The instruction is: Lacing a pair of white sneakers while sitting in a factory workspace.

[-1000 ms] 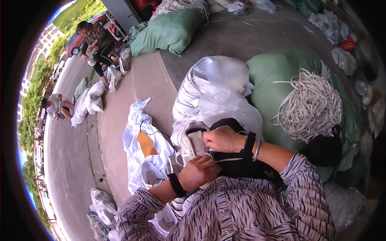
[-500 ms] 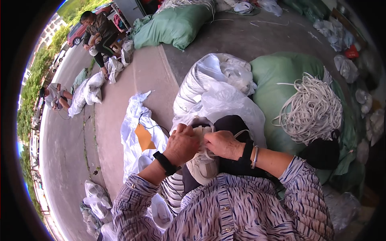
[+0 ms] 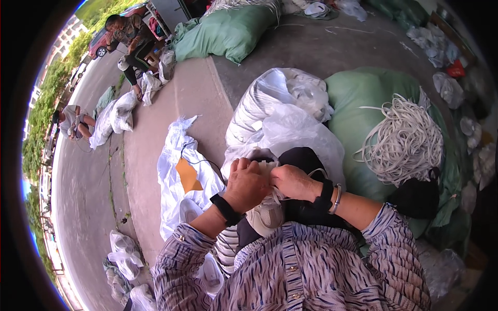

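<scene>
A beige sneaker (image 3: pixel 265 216) rests on my lap, its toe toward me. My left hand (image 3: pixel 246 184) is closed over the left side of its lacing area, the fingers curled at the tongue. From the right, my right hand (image 3: pixel 293 182) meets it with thumb and forefinger pinched on a pale shoelace (image 3: pixel 278 196), most of which the fingers hide. Both hands touch at the eyelets. On a large green sack (image 3: pixel 358 103) to the right lies a tangled heap of off-white laces (image 3: pixel 407 142).
A white plastic-lined sack (image 3: pixel 259 103) stands just ahead. White bags (image 3: pixel 171 171) with an orange-tan piece (image 3: pixel 188 176) lie at left, near a white shoe (image 3: pixel 210 274). Another green sack (image 3: pixel 225 33) is farther off. Two people sit at far left, one on a chair (image 3: pixel 155 54).
My left hand has shifted right and over the lacing, closing up against my right hand. The seated person farther back has moved their arms.
</scene>
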